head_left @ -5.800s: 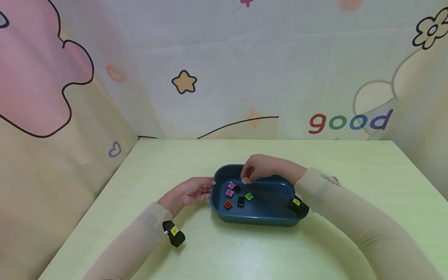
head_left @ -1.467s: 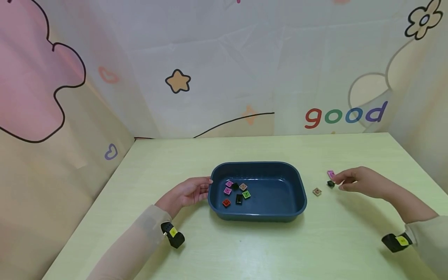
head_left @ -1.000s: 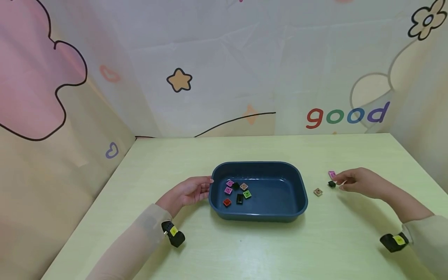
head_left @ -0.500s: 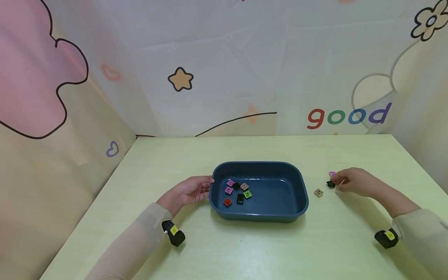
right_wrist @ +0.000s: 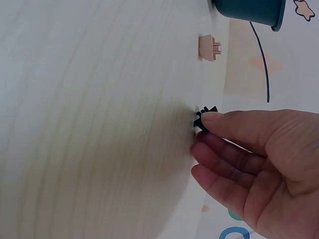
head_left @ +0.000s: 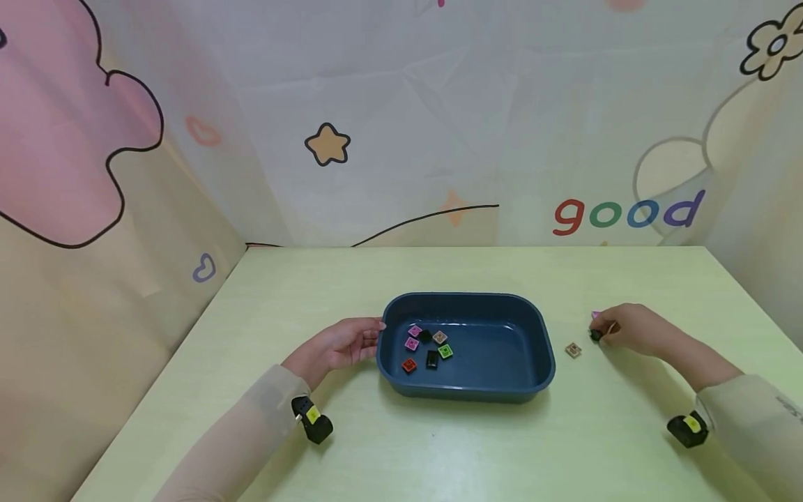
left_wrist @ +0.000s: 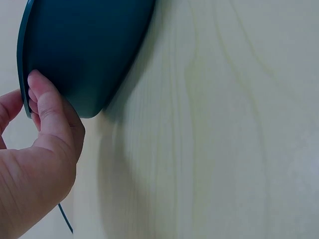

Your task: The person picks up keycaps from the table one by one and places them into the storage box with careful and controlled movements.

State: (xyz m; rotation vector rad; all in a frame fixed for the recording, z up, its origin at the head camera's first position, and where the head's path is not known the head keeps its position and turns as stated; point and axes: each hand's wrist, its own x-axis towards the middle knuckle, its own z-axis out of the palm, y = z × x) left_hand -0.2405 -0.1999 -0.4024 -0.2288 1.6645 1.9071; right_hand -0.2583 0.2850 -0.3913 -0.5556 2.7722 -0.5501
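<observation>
A dark blue tray (head_left: 464, 396) stands mid-table, with several small keycaps in its left half: pink (head_left: 411, 344), tan (head_left: 440, 337), green (head_left: 445, 351), red (head_left: 409, 365) and black (head_left: 432, 360). My left hand (head_left: 341, 344) holds its left rim; the left wrist view has the thumb on one side of the rim (left_wrist: 22, 64) and the fingers against the outer wall. To the right of the tray, thumb and fingers of my right hand (head_left: 633, 328) pinch a black keycap (right_wrist: 203, 118) at the table surface. A pink keycap (head_left: 595, 314) is partly hidden behind that hand.
Between the tray and my right hand lies a tan keycap (head_left: 574, 350), its stem up in the right wrist view. A printed cloth (head_left: 401, 139) rises at the table's back edge and along both sides.
My right hand has left the tan keycap in the tray and moved right, over the table. Over the last second its fingers have closed on the black keycap. The left hand stays at the rim.
</observation>
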